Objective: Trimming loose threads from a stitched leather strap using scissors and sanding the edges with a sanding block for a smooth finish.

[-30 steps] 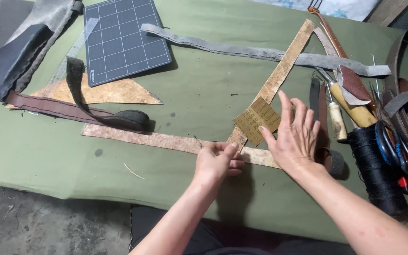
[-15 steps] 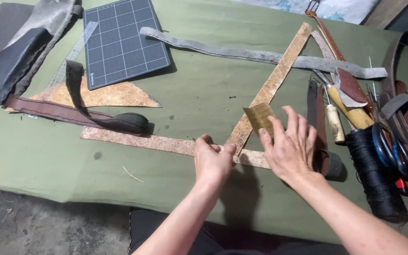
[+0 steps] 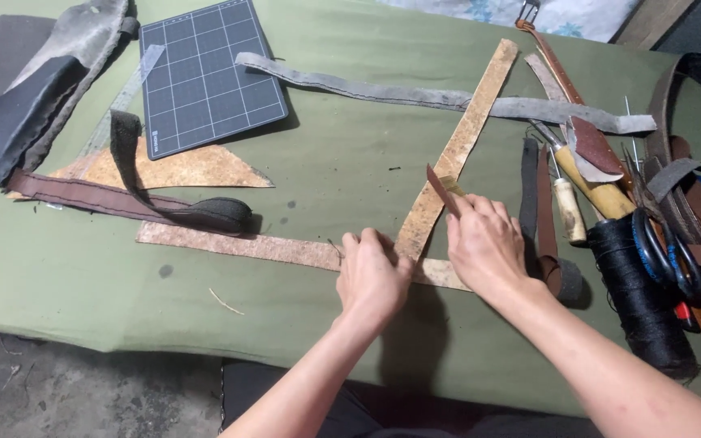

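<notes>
Our left hand (image 3: 373,276) presses flat, grip empty, on the horizontal leather strip (image 3: 237,243); our right hand (image 3: 488,243) pinches a small leather piece (image 3: 441,188) upright beside the diagonal strip (image 3: 460,150).

Green cloth-covered worktable (image 3: 342,162) over a grey concrete floor (image 3: 50,389)

The olive fabric spreads wide and wrinkles toward its near edge, where it drops over the side. Bare, dusty concrete shows at the near left. At the far right lie a pale blue patterned cloth (image 3: 578,15) and a strip of brown wooden board (image 3: 636,26). Light is soft and even.
</notes>
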